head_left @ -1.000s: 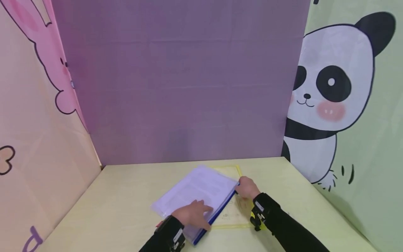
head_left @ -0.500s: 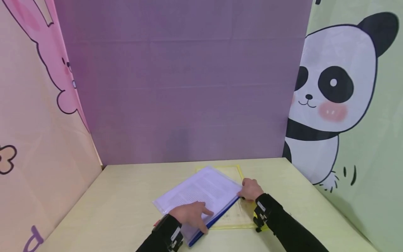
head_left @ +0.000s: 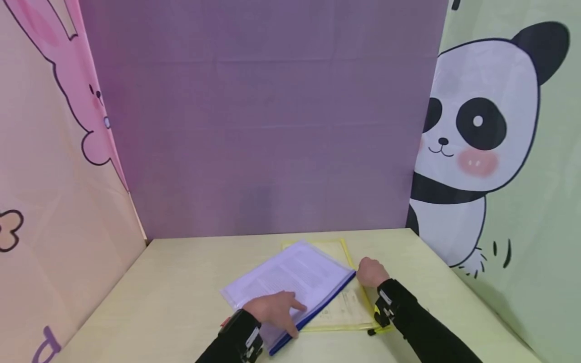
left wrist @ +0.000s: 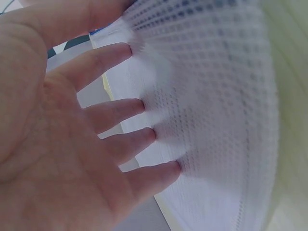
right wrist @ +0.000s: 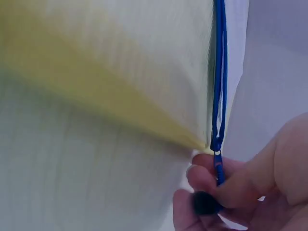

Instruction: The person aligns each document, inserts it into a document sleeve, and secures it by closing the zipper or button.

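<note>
A zip pouch (head_left: 295,275) of clear mesh with a blue zipper edge (head_left: 313,310) lies at a slant on the table, printed sheets showing through it. My left hand (head_left: 274,307) rests on its near part, fingers spread; in the left wrist view the fingertips (left wrist: 149,134) press into the mesh. At the pouch's right corner is my right hand (head_left: 372,272). In the right wrist view its thumb and fingers pinch the blue zipper pull (right wrist: 220,175). Above the slider, two blue zipper strips (right wrist: 219,72) run with a narrow gap between them.
A second pouch with a yellow edge (head_left: 368,302) lies partly under the blue one, papers inside. Its yellow zipper end lies near my right wrist. A small red bit (head_left: 225,321) shows beside my left wrist. A purple panel (head_left: 272,126) stands behind the table (head_left: 181,292).
My right hand has moved right and slightly toward me. The blue-edged pouch has turned and its right corner has shifted the same way. My left hand has stayed on the pouch, moving slightly left.
</note>
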Demonstrator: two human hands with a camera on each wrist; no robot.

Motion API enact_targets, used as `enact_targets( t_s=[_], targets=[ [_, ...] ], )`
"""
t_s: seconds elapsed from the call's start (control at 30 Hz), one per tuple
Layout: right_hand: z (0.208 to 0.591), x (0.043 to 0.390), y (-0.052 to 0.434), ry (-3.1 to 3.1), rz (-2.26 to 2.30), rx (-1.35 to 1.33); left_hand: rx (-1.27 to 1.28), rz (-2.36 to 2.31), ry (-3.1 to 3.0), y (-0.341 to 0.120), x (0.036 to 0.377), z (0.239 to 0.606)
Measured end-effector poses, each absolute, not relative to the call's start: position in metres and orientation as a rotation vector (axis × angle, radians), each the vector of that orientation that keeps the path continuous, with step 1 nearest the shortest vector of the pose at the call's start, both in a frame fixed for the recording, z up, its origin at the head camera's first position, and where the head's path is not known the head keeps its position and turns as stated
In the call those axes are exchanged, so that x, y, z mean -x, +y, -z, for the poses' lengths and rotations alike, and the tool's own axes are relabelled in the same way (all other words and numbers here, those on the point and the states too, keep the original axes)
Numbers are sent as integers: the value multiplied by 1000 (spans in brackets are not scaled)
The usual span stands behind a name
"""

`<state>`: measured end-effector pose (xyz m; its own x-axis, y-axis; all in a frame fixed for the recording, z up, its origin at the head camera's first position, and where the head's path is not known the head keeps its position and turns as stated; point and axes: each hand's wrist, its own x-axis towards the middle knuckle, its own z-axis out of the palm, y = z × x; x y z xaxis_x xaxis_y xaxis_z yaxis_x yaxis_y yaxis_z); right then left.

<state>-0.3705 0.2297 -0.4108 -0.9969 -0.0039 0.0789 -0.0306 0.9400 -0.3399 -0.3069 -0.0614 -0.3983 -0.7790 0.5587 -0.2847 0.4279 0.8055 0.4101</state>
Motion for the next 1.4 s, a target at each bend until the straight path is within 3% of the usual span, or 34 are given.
enact_targets(
  t_s=[0.37,1.07,1.4],
  targets=[
    [421,373,235,-3104,-462,6,-716,-375,2629,-62,309,403],
    [445,379,230,-2943,196,-334,-567,-249,2800,-54,308,409],
    [442,371,214,-2957,144,-350,-508,-285,2802,-53,308,406]
  ],
)
